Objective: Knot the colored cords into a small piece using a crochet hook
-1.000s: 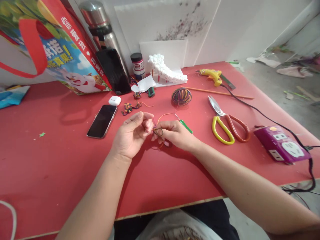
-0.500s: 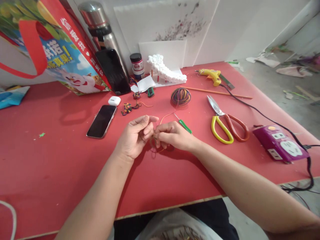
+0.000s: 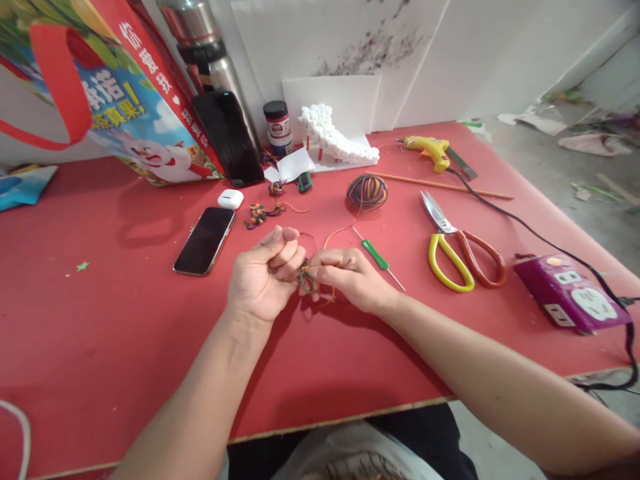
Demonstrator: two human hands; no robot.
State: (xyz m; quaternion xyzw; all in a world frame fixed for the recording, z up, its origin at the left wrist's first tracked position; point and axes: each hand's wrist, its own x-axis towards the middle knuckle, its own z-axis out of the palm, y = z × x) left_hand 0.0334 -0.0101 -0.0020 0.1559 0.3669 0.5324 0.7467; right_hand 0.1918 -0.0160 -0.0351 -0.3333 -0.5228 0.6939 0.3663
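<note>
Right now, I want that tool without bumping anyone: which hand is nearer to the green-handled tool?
Right. The right hand is just left of the green-handled tool; the left hand is farther left, on the right hand's other side.

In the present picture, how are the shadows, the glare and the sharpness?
Head view, shadows: soft, on the red table beside the right forearm; head view, glare: pale sheen along its right side; head view, sharpness: thread between left hand and right hand too soft to trace.
</note>
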